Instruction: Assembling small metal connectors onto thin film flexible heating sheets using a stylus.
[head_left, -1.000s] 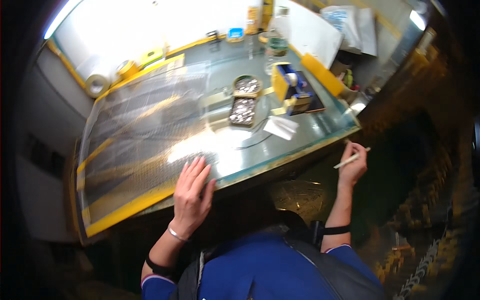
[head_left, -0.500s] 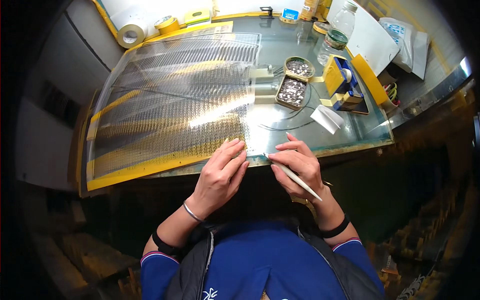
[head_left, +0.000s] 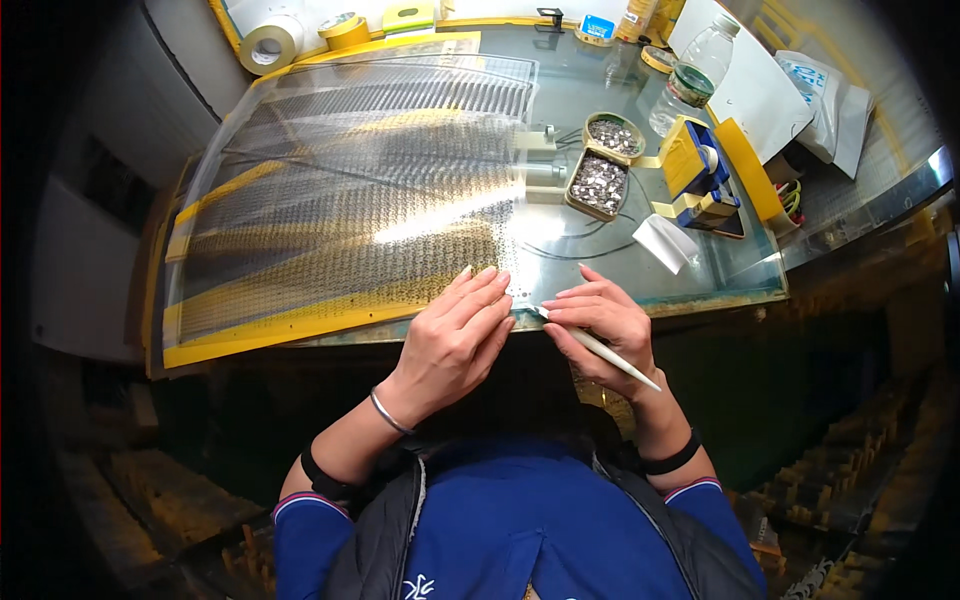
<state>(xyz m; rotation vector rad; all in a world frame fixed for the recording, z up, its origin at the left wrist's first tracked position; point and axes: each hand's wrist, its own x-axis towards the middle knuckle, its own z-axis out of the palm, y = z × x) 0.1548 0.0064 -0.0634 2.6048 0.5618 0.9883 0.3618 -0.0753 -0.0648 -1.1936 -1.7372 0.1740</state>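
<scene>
A large clear sheet [head_left: 370, 190] covered with rows of tiny shiny studs lies across a glass-topped table [head_left: 740, 275]. My left hand [head_left: 455, 335] rests flat on the sheet's near edge, fingers together and stretched. Beside it my right hand [head_left: 600, 325] holds a thin white stick tool [head_left: 610, 352] like a pen, its tip at the sheet's near right corner. The two hands almost touch.
Two small trays of silver studs [head_left: 600, 175] sit right of the sheet, next to a yellow and blue box [head_left: 700, 180] and a folded white paper [head_left: 665, 242]. A plastic bottle [head_left: 695, 75], tape rolls [head_left: 275, 40] and white bags stand along the far edge.
My right hand came up from below the table's right side to the sheet's near edge with the stick. The left hand stayed on the sheet, and the view shifted down and left.
</scene>
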